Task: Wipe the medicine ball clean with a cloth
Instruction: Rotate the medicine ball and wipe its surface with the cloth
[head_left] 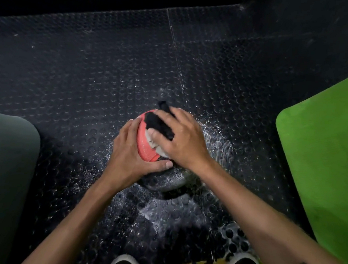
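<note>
the black studded rubber floor [91, 75] runs to a dark wall base, with a green mat [320, 157] at your right and white residue spattered round the medicine ball [147, 148] resting on it. you look mid-wipe: your left hand [131, 153] cups the ball's side, your right hand [181, 138] presses the cloth [161, 127] on top. next, probably turn the ball to reach unwiped panels.

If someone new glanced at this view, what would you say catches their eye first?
The red and black medicine ball at the centre of the dark studded floor stands out. The left hand grips its side while the right hand presses a pale cloth on top. A bright green mat glows at the right edge, and white specks scatter around the ball.
</note>
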